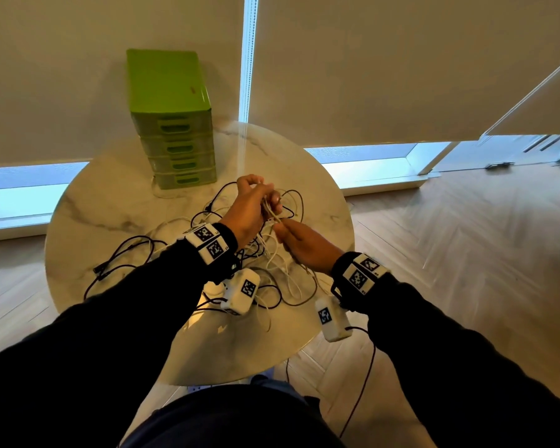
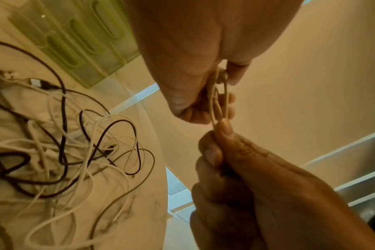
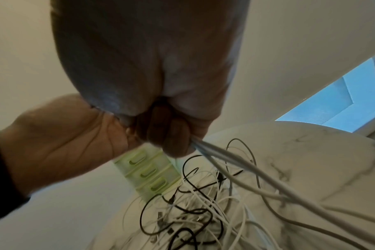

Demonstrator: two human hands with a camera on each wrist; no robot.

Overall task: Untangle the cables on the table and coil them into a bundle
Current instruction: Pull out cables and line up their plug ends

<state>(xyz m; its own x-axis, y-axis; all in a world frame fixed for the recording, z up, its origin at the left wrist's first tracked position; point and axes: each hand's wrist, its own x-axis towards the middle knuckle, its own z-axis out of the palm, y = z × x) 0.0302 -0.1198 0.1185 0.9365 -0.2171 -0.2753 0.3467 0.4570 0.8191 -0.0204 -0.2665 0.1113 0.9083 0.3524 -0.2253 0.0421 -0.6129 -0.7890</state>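
A tangle of black and white cables lies on the round marble table. Above it my left hand grips a small loop of white cable between its curled fingers. My right hand sits just below and right of the left, pinching the same white cable between thumb and fingers. In the right wrist view, several white strands run from the right hand down into the pile. The two hands almost touch.
A green plastic drawer unit stands at the back left of the table, behind the cables. Black cable ends trail toward the table's left edge. Wooden floor surrounds the table, with blinds and a window behind.
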